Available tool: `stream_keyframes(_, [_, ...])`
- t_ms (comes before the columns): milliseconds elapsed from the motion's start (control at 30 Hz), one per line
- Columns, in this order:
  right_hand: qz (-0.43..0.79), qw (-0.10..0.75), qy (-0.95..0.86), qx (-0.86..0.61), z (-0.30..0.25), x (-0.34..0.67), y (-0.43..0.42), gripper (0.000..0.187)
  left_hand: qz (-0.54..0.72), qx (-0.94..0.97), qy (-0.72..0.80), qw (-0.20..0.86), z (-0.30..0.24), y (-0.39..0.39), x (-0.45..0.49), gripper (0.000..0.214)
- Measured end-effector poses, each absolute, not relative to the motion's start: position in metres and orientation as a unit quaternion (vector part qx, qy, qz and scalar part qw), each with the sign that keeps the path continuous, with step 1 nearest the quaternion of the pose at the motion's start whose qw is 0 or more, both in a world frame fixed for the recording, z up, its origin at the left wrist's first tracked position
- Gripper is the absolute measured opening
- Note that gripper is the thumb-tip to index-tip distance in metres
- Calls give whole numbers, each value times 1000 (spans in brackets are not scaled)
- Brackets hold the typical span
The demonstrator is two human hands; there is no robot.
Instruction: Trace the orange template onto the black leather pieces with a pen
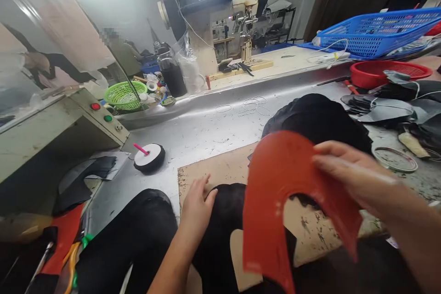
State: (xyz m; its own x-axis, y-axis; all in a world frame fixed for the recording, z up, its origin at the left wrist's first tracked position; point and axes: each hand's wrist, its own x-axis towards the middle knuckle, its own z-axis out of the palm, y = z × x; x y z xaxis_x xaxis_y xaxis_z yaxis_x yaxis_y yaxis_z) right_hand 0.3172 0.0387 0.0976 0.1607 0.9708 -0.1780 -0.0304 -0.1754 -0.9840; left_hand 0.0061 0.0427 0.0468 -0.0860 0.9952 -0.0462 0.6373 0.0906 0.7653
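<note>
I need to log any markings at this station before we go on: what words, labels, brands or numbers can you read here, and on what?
No text can be read in this view.
Sewing machine: a round yellow sticker, too small to read.
Grey control box: red and green buttons, no legible label.
Red template in the right hand: no print visible.
Black piece under the left hand: plain.
</note>
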Motion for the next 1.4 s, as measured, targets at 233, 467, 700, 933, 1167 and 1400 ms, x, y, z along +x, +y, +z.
stream_keyframes(233, [480, 322, -607, -545, 34, 216, 27, 16, 294, 717, 626, 88, 43, -8, -8, 38])
stream_keyframes(467, [135, 352, -798, -471, 6, 210, 15, 20, 202, 782, 589, 19, -7, -35, -6, 46])
stream_keyframes(700, [78, 357, -818, -445, 4, 217, 15, 22, 202, 796, 570, 24, 2, -19, -6, 43])
stream_keyframes(933, [71, 354, -818, -447, 1, 217, 15, 23, 217, 797, 563, 31, 1, -18, -6, 41])
stream_keyframes(1167, [77, 344, -820, -452, 0, 219, 13, 23, 220, 801, 555, 43, 4, -15, -4, 38])
stream_keyframes(1400, [101, 328, -818, -462, 2, 219, 13, 21, 220, 797, 560, 57, 4, -14, -1, 38])
